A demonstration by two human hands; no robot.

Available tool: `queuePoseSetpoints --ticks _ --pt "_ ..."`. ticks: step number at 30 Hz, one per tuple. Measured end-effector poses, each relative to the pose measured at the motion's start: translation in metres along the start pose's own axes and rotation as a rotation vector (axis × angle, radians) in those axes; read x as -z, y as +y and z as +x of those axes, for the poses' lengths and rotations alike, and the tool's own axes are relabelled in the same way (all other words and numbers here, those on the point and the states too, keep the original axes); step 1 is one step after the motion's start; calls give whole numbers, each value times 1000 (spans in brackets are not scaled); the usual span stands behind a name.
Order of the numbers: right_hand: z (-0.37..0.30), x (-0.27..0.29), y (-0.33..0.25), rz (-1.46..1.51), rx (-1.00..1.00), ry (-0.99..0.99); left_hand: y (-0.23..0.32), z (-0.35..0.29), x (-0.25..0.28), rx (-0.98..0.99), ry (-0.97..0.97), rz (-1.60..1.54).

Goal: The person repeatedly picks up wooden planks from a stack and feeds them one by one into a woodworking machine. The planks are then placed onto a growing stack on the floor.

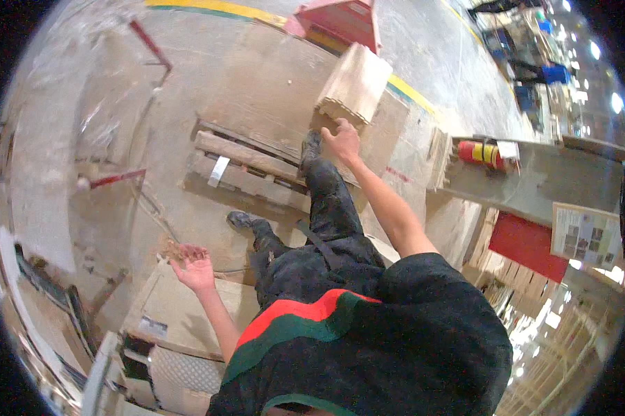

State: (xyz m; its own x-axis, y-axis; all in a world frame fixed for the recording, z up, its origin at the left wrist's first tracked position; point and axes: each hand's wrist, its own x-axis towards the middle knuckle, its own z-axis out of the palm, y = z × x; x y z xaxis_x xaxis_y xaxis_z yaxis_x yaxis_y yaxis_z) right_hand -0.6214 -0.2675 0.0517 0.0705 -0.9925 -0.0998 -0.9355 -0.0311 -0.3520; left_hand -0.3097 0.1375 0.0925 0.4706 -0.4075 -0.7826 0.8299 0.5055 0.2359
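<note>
My right hand (343, 142) reaches forward with its fingers apart, at the near end of a stack of pale wooden boards (357, 75). Whether the fingertips touch the boards, I cannot tell. Off to the left, my left hand (194, 269) is held out with its fingers spread and nothing plainly in its grasp. A small ragged brown clump (170, 251) shows just beyond its fingertips; contact between them is unclear. Below that hand is a light-coloured box-like surface (161, 299). Between my hands lies a wooden pallet (253, 170), with my feet close beside it.
A red metal piece (340, 21) stands behind the board stack. Red bars (151, 48) rise at the far left. On the right are a grey beam (569, 173) with a fire extinguisher (480, 154) and a red panel (527, 246). People are in the far right distance.
</note>
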Motion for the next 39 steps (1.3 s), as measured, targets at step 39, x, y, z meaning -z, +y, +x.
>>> queuePoseSetpoints --ticks 39 --pt "306 -256 383 -72 -346 -100 -299 147 -46 483 572 1258"
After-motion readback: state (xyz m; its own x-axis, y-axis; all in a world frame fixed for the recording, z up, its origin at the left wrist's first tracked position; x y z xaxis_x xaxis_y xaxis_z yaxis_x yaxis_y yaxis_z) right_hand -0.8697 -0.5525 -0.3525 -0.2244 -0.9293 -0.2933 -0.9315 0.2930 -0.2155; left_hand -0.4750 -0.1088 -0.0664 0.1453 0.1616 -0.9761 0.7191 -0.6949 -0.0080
